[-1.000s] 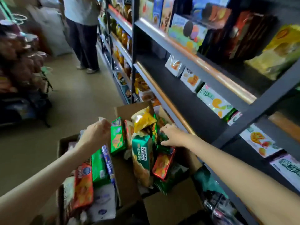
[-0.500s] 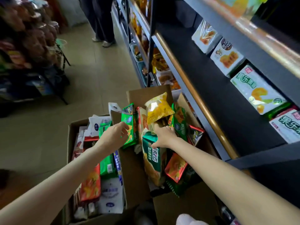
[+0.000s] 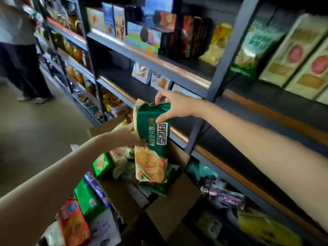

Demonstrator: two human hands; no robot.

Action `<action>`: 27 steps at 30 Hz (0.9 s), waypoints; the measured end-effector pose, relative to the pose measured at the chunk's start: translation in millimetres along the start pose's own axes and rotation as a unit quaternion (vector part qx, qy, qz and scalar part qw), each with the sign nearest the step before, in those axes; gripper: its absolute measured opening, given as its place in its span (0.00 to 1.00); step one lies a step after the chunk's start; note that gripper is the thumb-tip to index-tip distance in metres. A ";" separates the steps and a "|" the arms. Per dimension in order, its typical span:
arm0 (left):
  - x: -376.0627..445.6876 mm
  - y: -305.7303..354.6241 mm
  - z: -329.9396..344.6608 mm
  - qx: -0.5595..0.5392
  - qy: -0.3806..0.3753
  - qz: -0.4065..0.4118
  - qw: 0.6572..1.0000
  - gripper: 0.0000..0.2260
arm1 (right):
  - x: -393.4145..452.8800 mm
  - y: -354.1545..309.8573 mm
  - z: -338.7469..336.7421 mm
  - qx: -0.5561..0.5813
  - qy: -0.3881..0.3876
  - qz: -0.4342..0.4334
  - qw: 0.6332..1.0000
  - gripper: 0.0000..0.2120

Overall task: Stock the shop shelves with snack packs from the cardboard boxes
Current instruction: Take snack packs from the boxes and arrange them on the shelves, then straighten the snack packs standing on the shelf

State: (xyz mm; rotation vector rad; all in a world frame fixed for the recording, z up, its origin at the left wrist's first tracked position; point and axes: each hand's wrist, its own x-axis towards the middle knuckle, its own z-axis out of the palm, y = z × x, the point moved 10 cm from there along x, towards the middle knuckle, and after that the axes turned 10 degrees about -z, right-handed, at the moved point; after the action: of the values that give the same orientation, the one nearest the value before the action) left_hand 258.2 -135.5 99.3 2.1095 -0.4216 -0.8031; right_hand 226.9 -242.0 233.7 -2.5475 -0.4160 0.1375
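A green snack pack (image 3: 152, 144) with biscuits pictured on its lower half hangs upright above the open cardboard box (image 3: 170, 208). My right hand (image 3: 174, 105) pinches its top edge. My left hand (image 3: 128, 134) grips its left side about halfway down. Below, the box holds several more packs, among them a small green pack (image 3: 102, 164). A second cardboard box at the lower left holds a red pack (image 3: 74, 222) and a green pack (image 3: 87, 197). The dark shelf (image 3: 177, 132) runs just right of the lifted pack.
The shelf unit fills the right side: biscuit boxes (image 3: 142, 38) on the upper level, white packs (image 3: 159, 81) at the back of the middle level, tall pale cartons (image 3: 300, 55) at far right. A person (image 3: 19, 50) stands in the aisle at upper left. Bagged goods lie on the bottom shelf (image 3: 223, 196).
Both hands left the box contents and took hold of the green pack, lifting it out and up toward the shelf. My view tilted up from the boxes to the shelves.
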 end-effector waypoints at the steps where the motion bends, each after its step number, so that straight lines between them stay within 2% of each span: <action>1: -10.7 31.8 10.6 -0.009 -0.010 0.042 0.999 0.20 | -21.0 -3.8 -19.8 0.018 0.031 0.013 0.999 0.22; 4: -48.2 131.1 37.6 -0.062 -0.081 0.148 0.984 0.14 | -90.8 -6.9 -89.0 0.083 0.204 0.050 0.974 0.28; 6: -69.5 199.0 45.1 -0.085 -0.112 0.204 0.969 0.15 | -151.0 -2.5 -128.2 0.141 0.332 0.083 0.929 0.34; 7: -82.3 232.1 45.7 -0.104 -0.122 0.232 0.959 0.17 | -180.1 0.1 -139.8 0.163 0.370 0.096 0.910 0.34; 9: -109.2 292.3 47.3 -0.155 -0.155 0.286 0.933 0.19 | -230.4 3.5 -151.1 0.155 0.389 0.121 0.900 0.31; 11: -134.0 341.1 58.5 -0.183 -0.197 0.323 0.908 0.14 | -274.9 -2.2 -165.6 0.115 0.416 0.128 0.893 0.31; 14: -170.8 397.3 96.2 -0.151 -0.260 0.358 0.884 0.16 | -337.3 -20.7 -205.9 0.033 0.481 0.138 0.865 0.33; 16: -194.4 430.7 121.5 -0.130 -0.282 0.383 0.870 0.17 | -377.2 -37.5 -234.9 -0.063 0.500 0.170 0.847 0.39; 20: -228.1 492.8 145.6 -0.218 -0.272 0.423 0.837 0.11 | -466.3 -80.0 -289.2 -0.165 0.589 0.150 0.777 0.37; 23: -233.5 521.7 169.4 -0.227 -0.236 0.428 0.842 0.11 | -529.7 -114.6 -323.3 -0.255 0.633 0.146 0.717 0.31; 27: -250.2 557.6 209.0 -0.219 -0.213 0.465 0.831 0.15 | -577.1 -137.9 -359.7 -0.333 0.641 0.106 0.684 0.31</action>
State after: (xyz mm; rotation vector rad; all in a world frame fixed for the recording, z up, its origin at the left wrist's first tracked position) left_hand -78.1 -459.9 545.4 1.0525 -1.2469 -0.6613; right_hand -290.7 -498.6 618.0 -2.5329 0.4942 -1.9092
